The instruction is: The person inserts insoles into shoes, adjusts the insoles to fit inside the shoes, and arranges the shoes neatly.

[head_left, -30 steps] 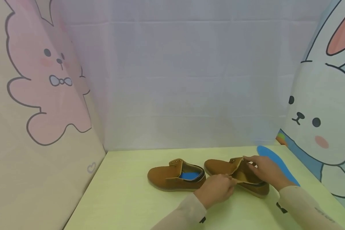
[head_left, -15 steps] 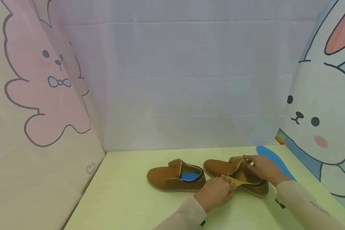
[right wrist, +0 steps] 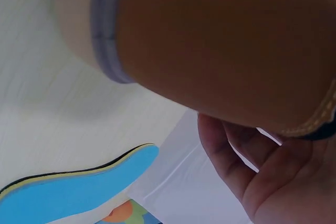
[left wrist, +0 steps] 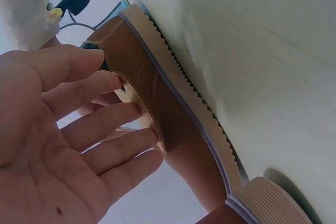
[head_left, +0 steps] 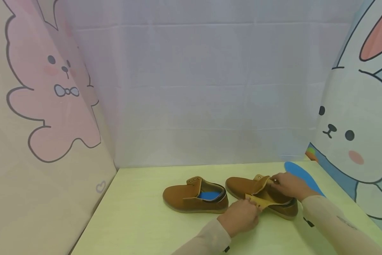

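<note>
A brown lace-up shoe (head_left: 241,186) without laces sits right of centre on the table, toe to the left. My left hand (head_left: 240,217) holds its near eyelet flap (head_left: 254,200), which is folded outward so the yellowish lining shows. In the left wrist view, the fingertips of that hand meet the flap's edge beside an eyelet. On the far side, my right hand (head_left: 291,184) grips the other flap near the shoe's opening, its fingertips partly hidden. The shoe's side (right wrist: 220,51) fills much of the right wrist view.
A matching brown shoe (head_left: 181,196) stands to the left, with a blue insole (head_left: 210,195) inside. Behind my right hand, a loose blue insole (head_left: 300,173) lies near the table's right edge. Cloths printed with rabbits hang at both sides, and a pale curtain (head_left: 216,95) closes the back.
The near flap has been pulled outward and down by my left hand, baring its lining. My right hand's fingers have shifted slightly at the far flap. Both shoes stay in place.
</note>
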A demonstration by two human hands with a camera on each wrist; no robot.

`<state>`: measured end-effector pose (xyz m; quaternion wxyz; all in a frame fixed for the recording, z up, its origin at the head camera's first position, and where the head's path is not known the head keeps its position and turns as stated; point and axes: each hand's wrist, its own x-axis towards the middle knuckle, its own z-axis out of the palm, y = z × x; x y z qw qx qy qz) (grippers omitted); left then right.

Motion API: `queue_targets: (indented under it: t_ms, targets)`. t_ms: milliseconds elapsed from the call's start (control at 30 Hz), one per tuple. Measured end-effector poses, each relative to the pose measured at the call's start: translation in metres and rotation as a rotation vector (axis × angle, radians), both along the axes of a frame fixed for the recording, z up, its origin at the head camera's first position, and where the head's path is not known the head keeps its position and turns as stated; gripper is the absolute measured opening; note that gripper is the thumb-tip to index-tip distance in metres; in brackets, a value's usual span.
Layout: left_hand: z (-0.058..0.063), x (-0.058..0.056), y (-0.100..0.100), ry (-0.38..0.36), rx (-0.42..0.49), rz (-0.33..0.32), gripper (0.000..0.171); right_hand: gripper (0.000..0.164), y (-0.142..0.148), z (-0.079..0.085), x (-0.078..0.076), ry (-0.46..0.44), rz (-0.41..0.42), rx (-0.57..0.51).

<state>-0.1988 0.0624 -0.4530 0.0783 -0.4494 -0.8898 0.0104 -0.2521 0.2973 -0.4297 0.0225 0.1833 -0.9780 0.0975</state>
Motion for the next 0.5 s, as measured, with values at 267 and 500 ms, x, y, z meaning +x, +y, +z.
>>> queue_targets:
  t_ms: [267,500]
  targets:
    - [-0.002,-0.0029,0.0001,-0.013,0.021,-0.068,0.026,0.03,0.0001,-0.0056,-0.0011,-0.11,-0.026,-0.038]
    - [-0.008,-0.0043,0.001,-0.049,-0.015,-0.03,0.034,0.029,-0.0005,-0.0102,0.0002,-0.146,-0.029,-0.106]
